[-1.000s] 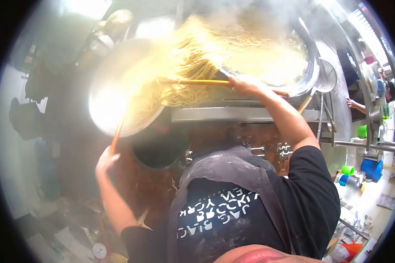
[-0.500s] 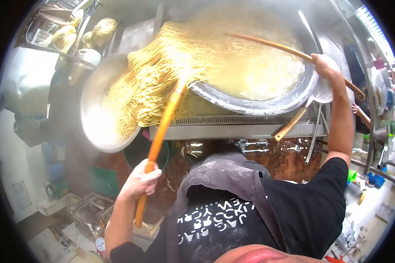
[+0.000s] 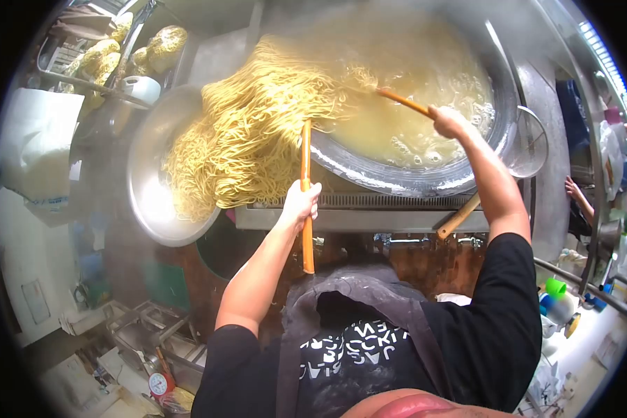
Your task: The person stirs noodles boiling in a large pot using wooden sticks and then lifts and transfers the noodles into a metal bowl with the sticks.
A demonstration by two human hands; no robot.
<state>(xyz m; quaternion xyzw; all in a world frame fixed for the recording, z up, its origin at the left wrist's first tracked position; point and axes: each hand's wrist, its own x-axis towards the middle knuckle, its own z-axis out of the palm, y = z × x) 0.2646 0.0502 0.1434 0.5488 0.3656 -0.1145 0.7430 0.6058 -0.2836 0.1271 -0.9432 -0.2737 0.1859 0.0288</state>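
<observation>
My left hand (image 3: 302, 205) is closed around a thick wooden stick (image 3: 308, 254), whose far end meets the noodles at the wok's near rim. A shorter visible length of another wooden stick (image 3: 405, 102) juts from my right hand (image 3: 449, 123), also closed; its tip is in the cloudy liquid beside some noodles. A big heap of yellow noodles (image 3: 258, 118) drapes from the wide wok (image 3: 432, 182) over into a metal bowl (image 3: 143, 164) on the left. Steam blurs the wok's far side.
A round wire strainer (image 3: 533, 143) rests right of the wok, and a wooden handle (image 3: 458, 217) sticks out over the front ledge (image 3: 362, 220). Bagged noodles (image 3: 166, 49) sit at the back left. Another person's hand (image 3: 574, 188) shows at far right. A red scale (image 3: 160, 384) stands lower left.
My left hand has moved right and forward, bringing its stick upright. My right hand has moved left over the wok. More noodles lie toward the bowl, and more liquid surface shows.
</observation>
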